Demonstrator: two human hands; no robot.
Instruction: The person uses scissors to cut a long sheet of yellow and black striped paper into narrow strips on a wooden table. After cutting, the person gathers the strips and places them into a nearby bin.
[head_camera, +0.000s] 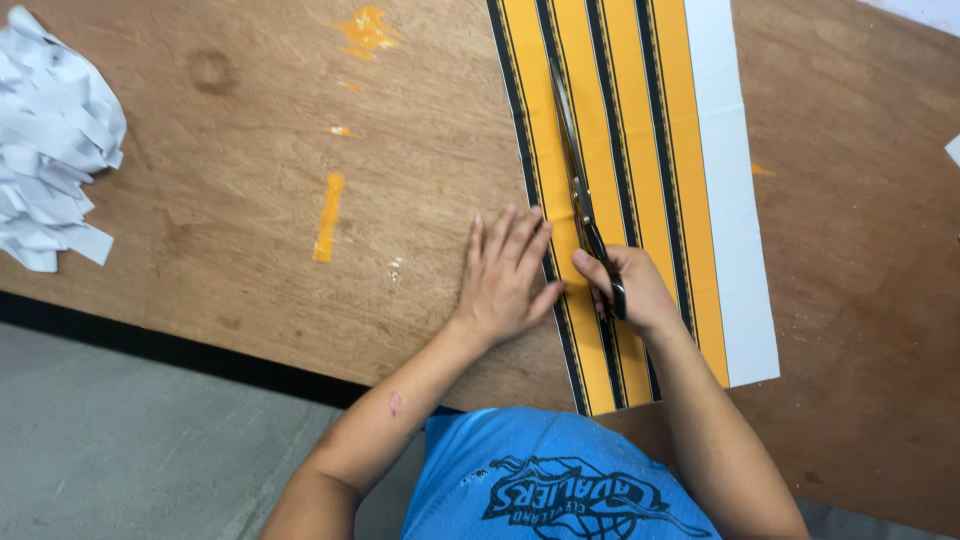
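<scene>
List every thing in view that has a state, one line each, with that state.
Striped sheet: flat on the table, partly overhanging the near edge.
Scissors: lying along an orange stripe, blades nearly together, pointing away.
Left hand: open, flat, pressing the sheet's left edge.
Right hand: closed on the scissors' handles.
White strips: piled loosely at the table's left.
Wooden table: paint-stained.

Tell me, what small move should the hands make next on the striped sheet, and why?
Probably close the scissors and push them further up the black stripe. The right hand holds them, blades lying along that stripe, while the left hand presses the orange striped sheet flat, with much sheet uncut ahead.
</scene>
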